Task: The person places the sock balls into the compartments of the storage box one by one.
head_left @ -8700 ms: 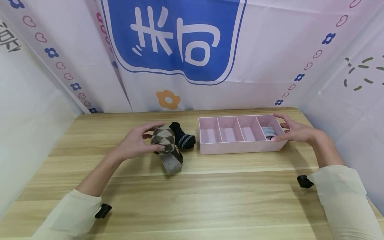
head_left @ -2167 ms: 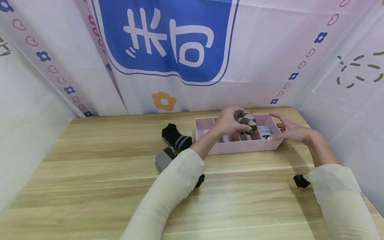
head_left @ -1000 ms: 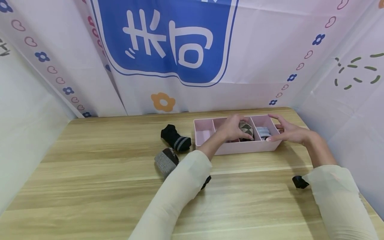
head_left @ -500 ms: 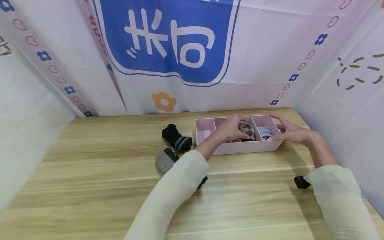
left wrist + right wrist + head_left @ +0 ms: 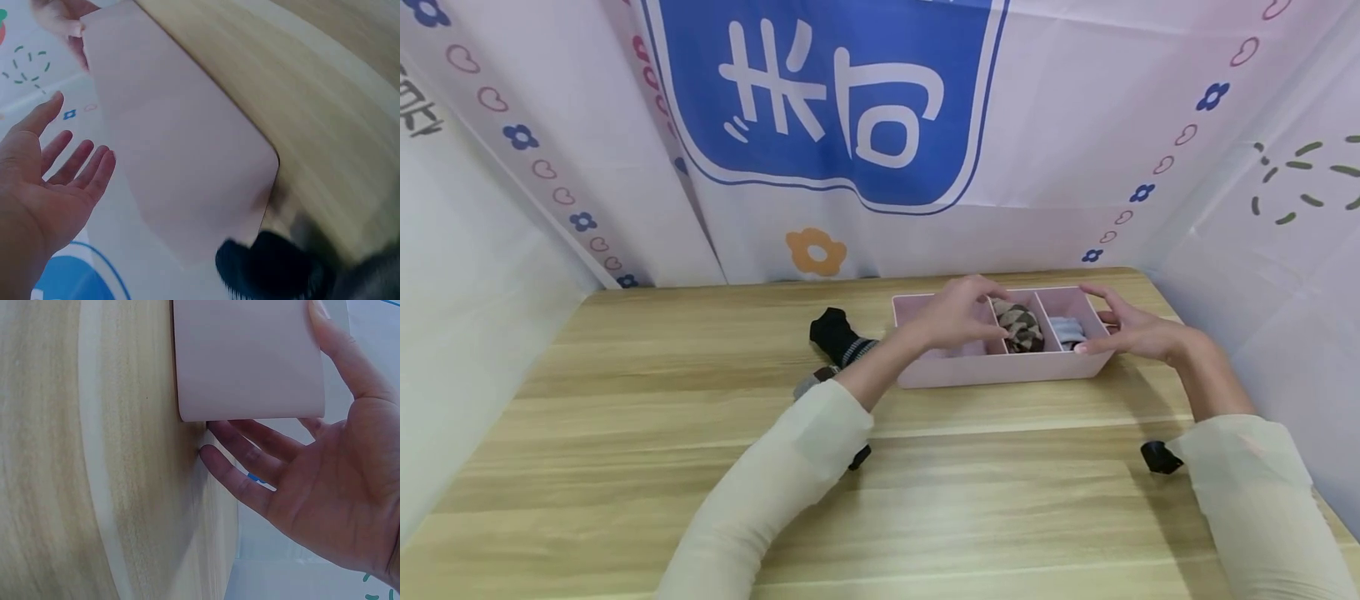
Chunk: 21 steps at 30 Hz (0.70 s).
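Note:
A pink storage box (image 5: 1000,368) with divided compartments stands at the back of the table. My left hand (image 5: 951,318) is over its left part, fingers spread, apart from the checkered rolled sock (image 5: 1022,327). That sock lies in the compartment second from the right; a light blue sock (image 5: 1066,330) lies in the rightmost one. The left wrist view shows the left hand (image 5: 59,181) holding nothing. At the box's right end, my right hand (image 5: 1142,333) grips it, thumb at the front and fingers around the end wall (image 5: 250,362).
Left of the box lie a rolled black sock (image 5: 835,335) and a grey-brown sock (image 5: 808,385), the latter partly hidden by my left forearm. The wooden table (image 5: 970,500) stretches toward me. A printed cloth (image 5: 1045,167) hangs behind it.
My left hand carried the checkered sock from the left of the table into the box, then let go and drew back leftward. The right hand still holds the box's end.

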### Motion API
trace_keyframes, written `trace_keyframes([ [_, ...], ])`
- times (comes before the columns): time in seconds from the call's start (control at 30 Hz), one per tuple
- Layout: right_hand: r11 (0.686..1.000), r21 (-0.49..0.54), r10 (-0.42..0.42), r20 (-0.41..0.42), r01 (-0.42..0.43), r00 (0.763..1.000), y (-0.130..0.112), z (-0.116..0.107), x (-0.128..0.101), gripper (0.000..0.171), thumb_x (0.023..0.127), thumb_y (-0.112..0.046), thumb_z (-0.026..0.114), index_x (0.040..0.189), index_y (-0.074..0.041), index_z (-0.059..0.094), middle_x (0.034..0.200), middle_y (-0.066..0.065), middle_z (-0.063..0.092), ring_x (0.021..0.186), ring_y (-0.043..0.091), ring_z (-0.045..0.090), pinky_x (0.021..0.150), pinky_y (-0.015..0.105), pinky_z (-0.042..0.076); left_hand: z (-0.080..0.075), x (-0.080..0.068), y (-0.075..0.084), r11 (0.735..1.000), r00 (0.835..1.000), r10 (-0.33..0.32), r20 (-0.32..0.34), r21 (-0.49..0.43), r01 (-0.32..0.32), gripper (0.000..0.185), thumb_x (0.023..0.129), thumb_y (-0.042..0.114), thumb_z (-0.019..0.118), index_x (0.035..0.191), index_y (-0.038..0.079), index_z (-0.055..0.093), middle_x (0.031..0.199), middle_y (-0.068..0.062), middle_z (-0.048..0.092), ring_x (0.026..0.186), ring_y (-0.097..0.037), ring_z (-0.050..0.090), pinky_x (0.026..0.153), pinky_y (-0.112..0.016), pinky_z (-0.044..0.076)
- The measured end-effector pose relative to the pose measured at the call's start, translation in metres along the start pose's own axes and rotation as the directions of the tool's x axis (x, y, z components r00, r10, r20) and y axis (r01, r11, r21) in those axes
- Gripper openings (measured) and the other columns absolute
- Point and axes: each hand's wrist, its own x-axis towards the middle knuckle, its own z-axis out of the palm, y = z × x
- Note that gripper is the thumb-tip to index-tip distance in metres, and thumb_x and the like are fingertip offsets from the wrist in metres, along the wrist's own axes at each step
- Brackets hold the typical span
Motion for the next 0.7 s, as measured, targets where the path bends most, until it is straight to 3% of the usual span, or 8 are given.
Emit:
trace_keyframes([
  [0.23, 1.0, -0.001, 0.001, -0.002, -0.001, 1.0, -0.001, 0.0, 0.0, 0.11, 0.092, -0.02, 0.076, 0.166, -0.015, -0.006, 0.16, 0.045, 0.01, 0.147, 0.063, 0.012, 0.114, 0.076, 0.021, -0.025, -0.03, -0.007, 0.998, 0.996, 0.034, -0.077, -0.042, -0.037, 0.049, 0.093, 0.015, 0.079, 0.136, -0.001, 0.063, 0.137, -0.016, 0.064, 0.126, -0.034, 0.058, 0.106, -0.041, 0.049],
  [0.47, 1.0, -0.01, -0.003, -0.002, 0.003, 1.0, -0.002, 0.001, 0.0, 0.11, 0.092, -0.019, 0.076, 0.166, -0.014, -0.006, 0.16, 0.045, 0.01, 0.147, 0.063, 0.013, 0.113, 0.076, 0.021, -0.045, -0.065, -0.023, 0.997, 0.99, 0.002, -0.144, -0.073, -0.013, 0.044, 0.094, 0.014, 0.078, 0.133, -0.001, 0.066, 0.133, -0.014, 0.067, 0.126, -0.031, 0.058, 0.104, -0.047, 0.052],
  [0.7, 1.0, 0.003, -0.003, 0.01, 0.003, 1.0, 0.0, 0.001, -0.001, 0.109, 0.093, -0.021, 0.075, 0.166, -0.016, -0.006, 0.161, 0.045, 0.009, 0.148, 0.063, 0.011, 0.114, 0.076, 0.02, -0.058, -0.1, -0.037, 0.999, 0.968, -0.023, -0.25, -0.051, 0.011, 0.039, 0.093, 0.013, 0.078, 0.128, -0.001, 0.068, 0.127, -0.016, 0.069, 0.119, -0.033, 0.062, 0.097, -0.044, 0.055],
])
